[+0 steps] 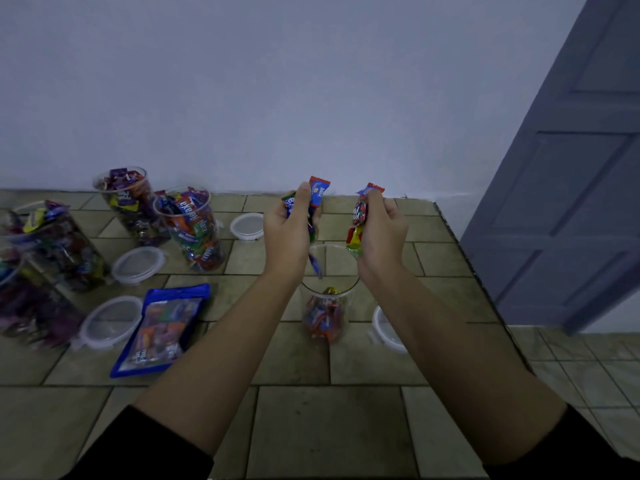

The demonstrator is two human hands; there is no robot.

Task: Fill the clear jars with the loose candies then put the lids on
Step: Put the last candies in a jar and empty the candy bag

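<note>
1. Spillage is your main risk: the clear jar (329,315), near centre on the tiled surface (346,427), has a narrow mouth, and two handfuls released together could strike its rim and scatter.
2. Tipping comes next: the jar looks only part-filled and light, so a wrist brushing the rim could knock it over.
3. Your left hand (287,233) grips wrapped candies (318,192) above the jar's far-left rim, thumb up; one blue candy (316,266) appears to be dropping toward the mouth.
4. Your right hand (381,230) clutches red and yellow candies (360,218) over the far-right rim, fingers curled.
5. Its lid (388,336) lies just right of the jar, partly hidden by your forearm; filled jars (188,226) stand well left, uncapped.
</note>
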